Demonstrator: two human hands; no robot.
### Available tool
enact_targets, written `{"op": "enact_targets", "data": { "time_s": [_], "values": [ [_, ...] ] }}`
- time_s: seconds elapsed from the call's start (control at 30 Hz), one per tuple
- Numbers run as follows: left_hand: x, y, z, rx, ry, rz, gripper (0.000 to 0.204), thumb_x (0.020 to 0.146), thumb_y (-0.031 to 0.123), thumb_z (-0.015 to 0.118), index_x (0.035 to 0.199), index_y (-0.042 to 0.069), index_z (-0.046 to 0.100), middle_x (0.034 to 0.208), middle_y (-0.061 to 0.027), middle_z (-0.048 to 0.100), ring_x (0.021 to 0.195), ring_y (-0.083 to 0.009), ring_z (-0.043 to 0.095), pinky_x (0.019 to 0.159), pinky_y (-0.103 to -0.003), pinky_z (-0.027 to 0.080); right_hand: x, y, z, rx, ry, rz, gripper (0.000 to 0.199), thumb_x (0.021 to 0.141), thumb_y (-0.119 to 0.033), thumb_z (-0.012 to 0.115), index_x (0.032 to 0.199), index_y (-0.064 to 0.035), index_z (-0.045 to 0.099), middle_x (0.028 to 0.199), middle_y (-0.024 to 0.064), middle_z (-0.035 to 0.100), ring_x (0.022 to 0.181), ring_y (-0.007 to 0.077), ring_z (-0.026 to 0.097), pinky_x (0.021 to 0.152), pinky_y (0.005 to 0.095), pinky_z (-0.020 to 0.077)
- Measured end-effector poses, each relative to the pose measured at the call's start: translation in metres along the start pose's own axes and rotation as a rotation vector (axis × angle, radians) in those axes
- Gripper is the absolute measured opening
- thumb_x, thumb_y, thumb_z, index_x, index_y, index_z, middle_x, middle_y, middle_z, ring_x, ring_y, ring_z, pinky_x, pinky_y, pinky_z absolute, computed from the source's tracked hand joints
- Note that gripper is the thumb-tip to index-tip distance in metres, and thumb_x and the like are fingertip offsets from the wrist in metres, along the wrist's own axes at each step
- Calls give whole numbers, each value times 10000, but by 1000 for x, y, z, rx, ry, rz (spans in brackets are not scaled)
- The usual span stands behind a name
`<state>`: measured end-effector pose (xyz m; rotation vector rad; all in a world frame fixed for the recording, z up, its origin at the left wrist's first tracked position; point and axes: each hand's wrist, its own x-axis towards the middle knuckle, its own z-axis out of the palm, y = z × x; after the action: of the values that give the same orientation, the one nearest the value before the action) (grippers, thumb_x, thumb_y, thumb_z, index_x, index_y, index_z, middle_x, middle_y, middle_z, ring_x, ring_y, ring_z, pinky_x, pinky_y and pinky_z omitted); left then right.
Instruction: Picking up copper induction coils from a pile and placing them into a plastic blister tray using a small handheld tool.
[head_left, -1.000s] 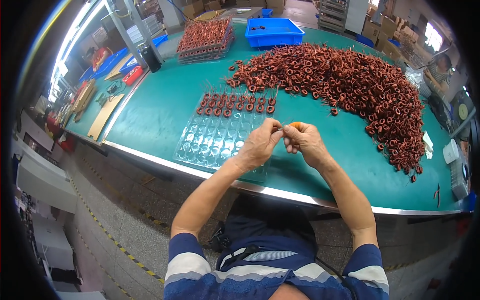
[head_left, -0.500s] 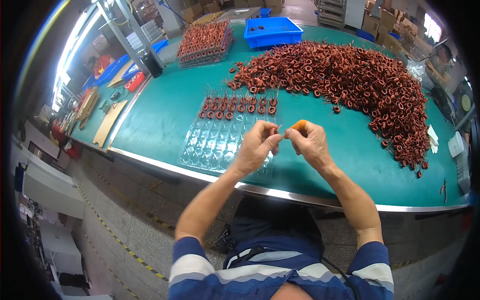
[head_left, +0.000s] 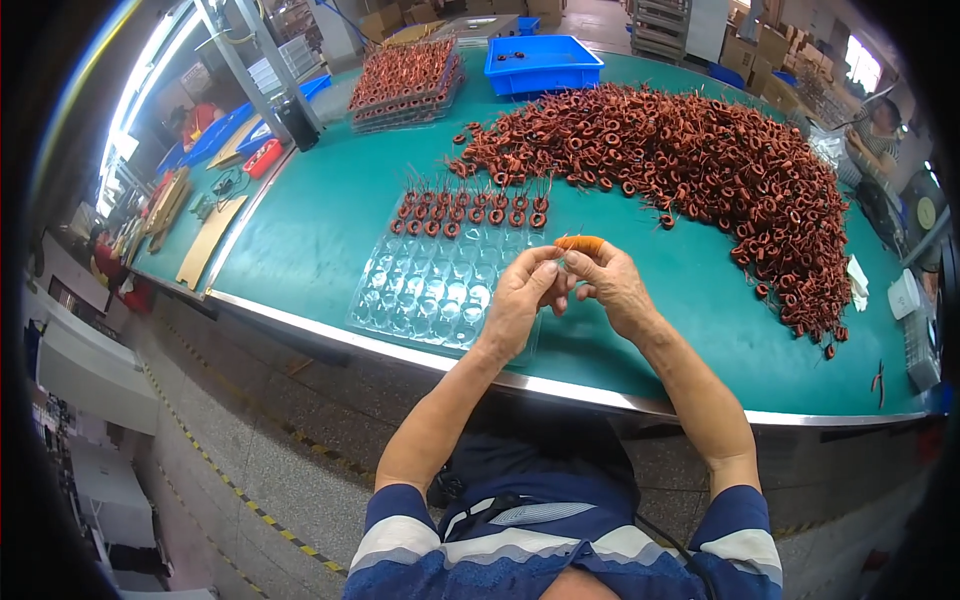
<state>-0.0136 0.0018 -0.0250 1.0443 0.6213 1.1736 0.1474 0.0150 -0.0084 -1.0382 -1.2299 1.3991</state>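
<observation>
My left hand and my right hand meet over the right edge of a clear plastic tray. The left fingers are closed round a small reddish-brown ring coil, mostly hidden by the fingers. My right thumb and forefinger pinch at the coil's thin wire leads, whose ends barely show. An orange covering wraps the right forefinger. In the tray's far rows stand several ring coils with their leads pointing up; its nearer pockets hold nothing.
A big heap of ring coils curves across the table at far right. Behind are stacked filled trays and a blue bin. Pliers and a white cloth lie at right. People work nearby.
My left hand has moved right and slightly down, closing against the right. The right fingers have shifted a little left, and the forefinger now lies across the top. The whole view has shifted slightly.
</observation>
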Motion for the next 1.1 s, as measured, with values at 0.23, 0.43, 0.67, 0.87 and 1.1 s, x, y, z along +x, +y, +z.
{"op": "enact_targets", "data": {
  "time_s": [0.23, 0.43, 0.67, 0.87, 1.1],
  "values": [
    [-3, -9, -5, -47, 61, 13, 189, 991, 177, 490, 1076, 18, 546, 746, -38, 546, 613, -140, 545, 544, -261, 441, 1, 10, -2, 175, -69, 20, 342, 925, -343, 632, 1050, -27, 672, 888, 9, 639, 747, 80, 554, 666, 223, 449],
    [-5, -14, -6, -37, 81, -47, 171, 981, 174, 503, 1049, 22, 545, 721, -37, 538, 578, -135, 530, 520, -258, 426, 6, 14, -3, 175, -14, 69, 311, 939, -318, 614, 981, -19, 689, 796, 12, 632, 712, 86, 549, 645, 222, 448],
    [-6, 3, -25, 136, 120, 114, 122, 985, 141, 510, 1066, 57, 545, 732, -32, 574, 581, -107, 559, 516, -242, 460, 26, 0, -42, -427, 248, -166, 301, 946, -302, 605, 1030, -22, 673, 891, 66, 670, 750, 121, 603, 664, 256, 484],
    [4, 49, -105, 643, 353, 356, 93, 940, 118, 600, 957, 32, 630, 826, -15, 616, 711, -87, 575, 629, -213, 461, 76, 30, -138, -1453, 492, -411, 384, 847, -173, 660, 1203, -60, 568, 1206, 132, 510, 1072, 320, 512, 890, 432, 447],
    [43, 50, -126, 1216, 343, 548, 116, 813, 111, 693, 888, 23, 691, 823, -91, 655, 785, -197, 613, 710, -310, 481, 66, 42, -147, -1336, 487, -635, 161, 896, -90, 586, 1020, 8, 618, 1022, 119, 584, 952, 308, 553, 823, 393, 477]
  ]
}}
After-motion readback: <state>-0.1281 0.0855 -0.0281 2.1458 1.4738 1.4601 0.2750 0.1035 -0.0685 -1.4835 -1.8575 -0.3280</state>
